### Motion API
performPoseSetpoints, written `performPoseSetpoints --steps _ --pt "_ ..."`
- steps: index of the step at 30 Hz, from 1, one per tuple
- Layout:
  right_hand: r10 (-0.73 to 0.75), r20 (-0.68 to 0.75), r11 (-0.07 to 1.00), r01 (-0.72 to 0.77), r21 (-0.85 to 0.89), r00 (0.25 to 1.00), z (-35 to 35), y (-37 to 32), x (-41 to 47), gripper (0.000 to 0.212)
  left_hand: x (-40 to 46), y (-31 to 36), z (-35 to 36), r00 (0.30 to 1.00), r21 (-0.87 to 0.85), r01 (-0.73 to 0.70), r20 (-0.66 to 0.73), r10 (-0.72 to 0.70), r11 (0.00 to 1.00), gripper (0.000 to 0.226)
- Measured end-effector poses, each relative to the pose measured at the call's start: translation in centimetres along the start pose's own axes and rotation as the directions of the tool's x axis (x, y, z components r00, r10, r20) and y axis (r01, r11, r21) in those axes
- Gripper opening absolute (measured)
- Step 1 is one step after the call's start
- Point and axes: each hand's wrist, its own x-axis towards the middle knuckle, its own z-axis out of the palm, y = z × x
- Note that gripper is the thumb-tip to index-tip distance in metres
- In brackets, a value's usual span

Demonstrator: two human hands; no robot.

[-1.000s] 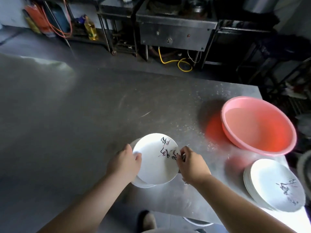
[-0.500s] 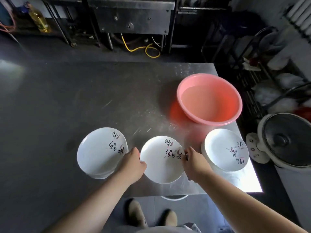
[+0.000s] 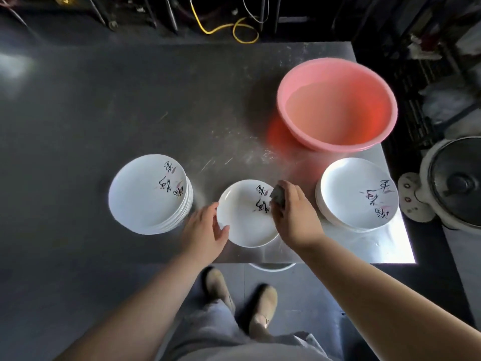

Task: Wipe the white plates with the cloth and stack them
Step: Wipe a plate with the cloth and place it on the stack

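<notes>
A single white plate (image 3: 240, 217) with black writing lies on the steel table (image 3: 130, 105) near its front edge. My left hand (image 3: 205, 230) holds its left rim, thumb on the plate. My right hand (image 3: 294, 214) grips a small grey cloth (image 3: 278, 195) and presses it on the plate's right side. A stack of several white plates (image 3: 145, 191) stands to the left. Another stack of white plates (image 3: 351, 188) stands to the right.
A pink plastic basin (image 3: 338, 105) sits at the back right of the table. A fan (image 3: 453, 183) stands off the table's right edge. Yellow cable (image 3: 226, 27) and metal stands lie beyond the far edge. My feet show below the table's front edge.
The plate was lifted off the left stack and set down between the two stacks. My right hand has slid to the plate's right side with the cloth. The camera tilted further down.
</notes>
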Motion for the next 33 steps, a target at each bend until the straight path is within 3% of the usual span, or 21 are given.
performPoseSetpoints --steps 2,4,6,10,12,18,24,26,29,31,33 --pt "-0.058 0.175 0.989 0.081 -0.123 0.983 1.0 -0.5 0.5 0.064 -0.6 -0.9 0.7 0.990 0.184 -0.135 -0.015 0.140 0.974 0.073" --pt "-0.062 0.305 0.923 0.170 -0.344 0.950 2.3 -0.7 0.2 0.081 -0.8 -1.6 1.4 0.980 0.237 -0.196 0.014 0.198 0.952 0.084" --pt "-0.100 0.351 0.852 0.262 -0.453 0.931 3.3 -0.5 -0.7 0.086 -0.5 -2.1 2.1 0.976 0.247 -0.218 0.045 0.214 0.944 0.088" --pt "-0.165 0.492 0.774 0.422 -0.473 0.855 4.7 1.1 -1.8 0.094 -0.2 -2.2 3.1 0.969 0.316 -0.246 0.068 0.237 0.916 0.084" --pt "-0.171 0.497 0.748 0.440 -0.497 0.851 4.9 1.4 -0.8 0.098 -0.1 -2.5 3.3 0.963 0.335 -0.270 0.078 0.259 0.902 0.080" --pt "-0.149 0.474 0.845 0.361 -0.395 0.868 5.6 -0.2 2.9 0.101 0.1 -2.7 3.3 0.970 0.339 -0.243 0.069 0.234 0.909 0.083" --pt "-0.356 0.652 0.728 0.636 -0.256 0.670 5.2 1.6 -1.6 0.092 0.2 -3.0 3.8 0.969 0.366 -0.240 0.041 0.242 0.899 0.085" --pt "-0.342 0.611 0.718 0.618 -0.320 0.714 5.0 1.3 0.2 0.090 0.3 -3.0 3.9 0.969 0.378 -0.243 0.045 0.245 0.893 0.087" --pt "-0.138 0.548 0.765 0.440 -0.470 0.825 5.0 -0.1 2.7 0.099 0.2 -3.0 3.9 0.969 0.370 -0.241 0.037 0.245 0.897 0.085" --pt "-0.127 0.570 0.774 0.440 -0.454 0.812 5.4 -0.5 1.8 0.105 0.3 -3.0 3.9 0.970 0.364 -0.237 0.039 0.239 0.901 0.085" --pt "-0.207 0.649 0.757 0.540 -0.368 0.732 5.0 -0.3 -1.0 0.107 0.3 -3.0 3.9 0.969 0.363 -0.241 0.046 0.241 0.900 0.086"
